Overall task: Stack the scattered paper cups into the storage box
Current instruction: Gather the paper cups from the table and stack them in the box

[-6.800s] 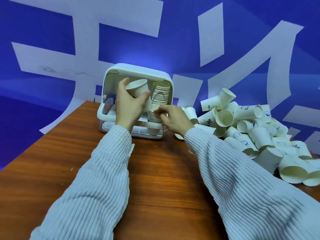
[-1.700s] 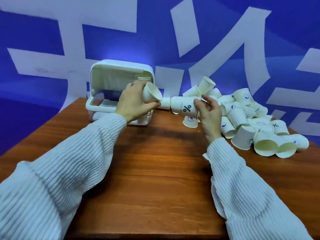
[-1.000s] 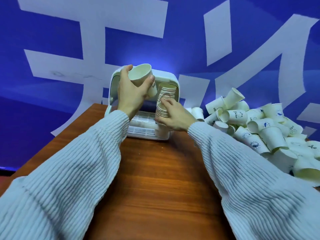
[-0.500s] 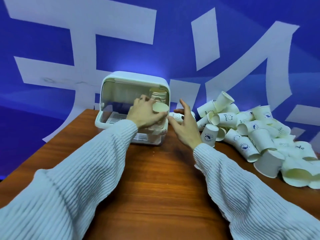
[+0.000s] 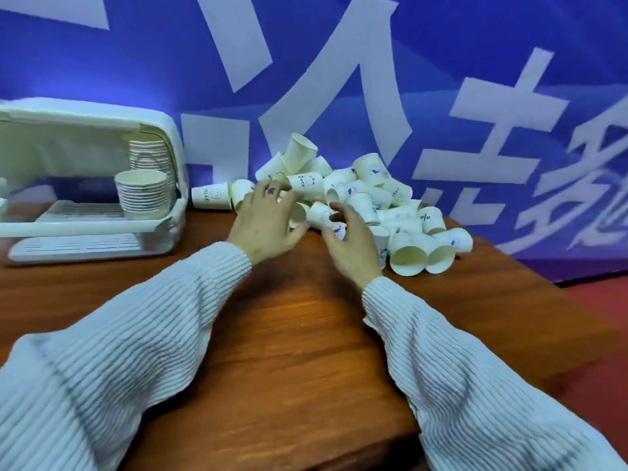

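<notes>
A white storage box (image 5: 171, 147) stands open at the far left of the table and holds two stacks of paper cups, a front one (image 5: 142, 195) and a taller rear one (image 5: 147, 154). A pile of loose paper cups (image 5: 373, 195) lies at the back middle. My left hand (image 5: 265, 219) reaches into the pile's near left edge with fingers spread, and a cup lying on its side (image 5: 299, 214) sits between fingers and thumb. My right hand (image 5: 351, 243) curls thumb and fingers round a printed cup (image 5: 321, 215) at the pile's front.
The wooden table (image 5: 289, 334) ends just right of the pile, with red floor (image 5: 598, 317) beyond the edge. A blue wall with large white characters (image 5: 339, 79) rises directly behind the box and the cups.
My left hand has left its cup on the front stack and moved right, empty, to the pile. My right hand has closed on a loose cup. The view has swung right.
</notes>
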Tool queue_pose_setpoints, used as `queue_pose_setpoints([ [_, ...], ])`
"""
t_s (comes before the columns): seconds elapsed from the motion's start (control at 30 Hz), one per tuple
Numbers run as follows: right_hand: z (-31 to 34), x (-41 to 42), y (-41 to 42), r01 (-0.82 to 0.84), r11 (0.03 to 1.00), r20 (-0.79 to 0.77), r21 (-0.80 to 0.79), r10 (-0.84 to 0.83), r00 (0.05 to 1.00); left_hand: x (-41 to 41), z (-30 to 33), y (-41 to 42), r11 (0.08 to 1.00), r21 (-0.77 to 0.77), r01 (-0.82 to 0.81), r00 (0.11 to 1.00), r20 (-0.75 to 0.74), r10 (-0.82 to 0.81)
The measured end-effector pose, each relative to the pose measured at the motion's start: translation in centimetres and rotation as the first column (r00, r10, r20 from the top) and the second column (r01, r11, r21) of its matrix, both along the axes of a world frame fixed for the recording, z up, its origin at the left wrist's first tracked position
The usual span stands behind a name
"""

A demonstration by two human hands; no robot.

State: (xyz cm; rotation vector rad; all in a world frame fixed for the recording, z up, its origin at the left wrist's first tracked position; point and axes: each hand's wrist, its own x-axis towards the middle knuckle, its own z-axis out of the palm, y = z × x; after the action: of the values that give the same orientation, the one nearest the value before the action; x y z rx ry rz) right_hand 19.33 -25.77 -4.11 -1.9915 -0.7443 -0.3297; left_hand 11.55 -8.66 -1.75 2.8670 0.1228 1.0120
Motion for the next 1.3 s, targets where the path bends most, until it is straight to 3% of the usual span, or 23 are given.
queue_pose_setpoints([
  [0.1,-0.7,1.6,-5.5,0.28,0.959,0.035,0.04,-0.281,0.959,2.8,-1.3,-4.9,0.995,-0.005,0.096,0.99,-0.101,-0.096],
  [0.2,-2.3,2.5,-10.3,0.45,0.893,0.061,0.002,-0.449,0.891,5.1,-2.4,-8.5,0.983,-0.099,0.152,0.976,-0.141,-0.165],
  [0.37,-4.8,3.9,-12.6,0.512,0.783,0.253,-0.354,-0.447,0.858,7.7,-3.4,-12.2,0.984,-0.103,0.143,0.978,-0.135,-0.156],
  [0.5,-5.1,4.6,-11.1,0.512,0.743,0.347,-0.431,-0.388,0.854,8.4,-3.5,-13.1,0.993,-0.085,0.084,0.987,-0.132,-0.094],
  [0.63,-5.4,5.0,-11.2,0.518,0.757,0.326,-0.398,-0.411,0.851,8.4,-3.9,-12.7,0.993,-0.072,0.09,0.993,-0.075,-0.096],
  [0.8,-4.7,4.2,-11.0,0.503,0.769,0.28,-0.395,-0.42,0.863,7.7,-3.2,-12.5,0.973,-0.202,0.112,0.992,-0.034,-0.122],
  [0.9,-4.2,3.4,-11.1,0.507,0.786,0.214,-0.353,-0.46,0.862,6.1,-2.9,-12.2,0.965,-0.201,0.169,0.985,-0.007,-0.173],
  [1.07,-2.6,1.0,-11.2,0.553,0.816,0.099,-0.167,-0.544,0.833,3.4,-1.2,-9.7,0.953,-0.235,0.191,0.98,0.094,-0.173],
  [1.17,-1.4,-0.6,-10.1,0.5,0.865,0.04,-0.034,-0.499,0.866,1.7,0.6,-7.3,0.934,-0.289,0.211,0.973,0.157,-0.171],
  [1.3,0.2,-2.6,-7.2,0.414,0.907,0.011,0.078,-0.416,0.909,-0.9,2.7,-4.1,0.883,-0.457,0.107,0.985,0.172,-0.031],
])
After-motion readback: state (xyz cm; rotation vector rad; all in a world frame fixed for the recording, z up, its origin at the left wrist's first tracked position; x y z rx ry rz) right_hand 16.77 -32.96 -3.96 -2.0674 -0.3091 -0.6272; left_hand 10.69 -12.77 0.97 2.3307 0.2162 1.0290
